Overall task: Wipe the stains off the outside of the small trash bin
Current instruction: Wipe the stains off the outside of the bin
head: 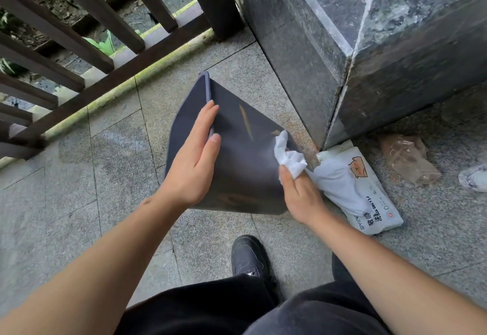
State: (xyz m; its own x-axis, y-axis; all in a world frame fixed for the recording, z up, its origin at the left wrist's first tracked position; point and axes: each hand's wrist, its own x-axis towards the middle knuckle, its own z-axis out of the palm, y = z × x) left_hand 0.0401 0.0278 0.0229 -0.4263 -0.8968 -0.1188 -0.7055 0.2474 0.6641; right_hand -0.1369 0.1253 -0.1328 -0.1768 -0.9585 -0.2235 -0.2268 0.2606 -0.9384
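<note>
Trash bin (237, 160) lies tipped on the floor (105, 166), long axis running from the near base to the rim at the far left. Left hand (193, 160) flat and open on its upper edge. Right hand (300, 195) pinches a white wipe (288, 155) against the bin's side wall. Wipe pack (363, 192) just right of that grip. 2 tan streaks left of the wipe.

The small trash bin (245, 150) shows only 1 broad side and its rim edge; the opening and interior cannot be seen. The left hand (195, 160) covers part of the rim and near corner. The right hand (300, 195) hides part of the tissue (288, 156) and the bin's right edge. The wipes pack (358, 189) is partly behind the hand, its print too small to read. A white object (474, 178) is cut off at the right edge.
</note>
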